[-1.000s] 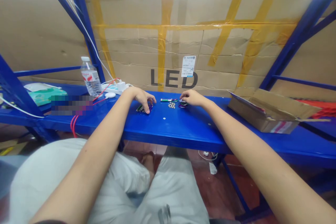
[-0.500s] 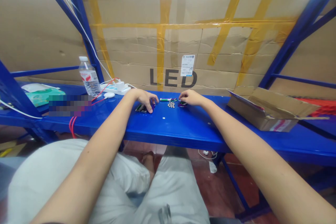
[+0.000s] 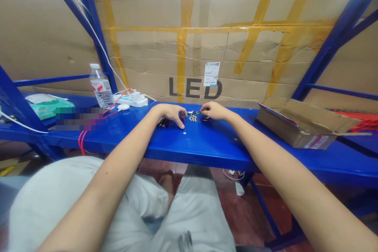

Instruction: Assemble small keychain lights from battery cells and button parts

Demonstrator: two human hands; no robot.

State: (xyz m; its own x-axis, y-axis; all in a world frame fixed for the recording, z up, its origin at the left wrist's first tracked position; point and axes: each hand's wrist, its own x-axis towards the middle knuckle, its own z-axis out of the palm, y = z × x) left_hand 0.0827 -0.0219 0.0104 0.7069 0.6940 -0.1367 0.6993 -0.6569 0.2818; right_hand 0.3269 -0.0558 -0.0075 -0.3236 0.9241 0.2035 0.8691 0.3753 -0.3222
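Note:
My left hand [image 3: 173,114] is over the blue shelf with its thumb stretched out and its fingers apart. It shows nothing held. Beneath and left of it lie several dark, shiny, slim sticks [image 3: 162,122], partly hidden by the hand. My right hand [image 3: 215,110] is closed, its curled fingertips down at a thin, shiny, coloured piece [image 3: 196,112]; what they pinch is too small to make out. Under the right fingers sits a small dark, multicoloured bunch [image 3: 204,118]. Between the hands is a little cluster of small silvery pieces [image 3: 193,118].
On the left stand a water bottle [image 3: 100,88], a white power strip [image 3: 138,102] with cables, and a green packet [image 3: 51,108]. An open cardboard box [image 3: 307,126] is at right. A large carton [image 3: 147,59] marked LED closes off the back of the blue shelf [image 3: 203,145].
My left hand has moved right, toward the silvery pieces, and its thumb is now stretched out. My right hand has shifted slightly left, to the coloured piece.

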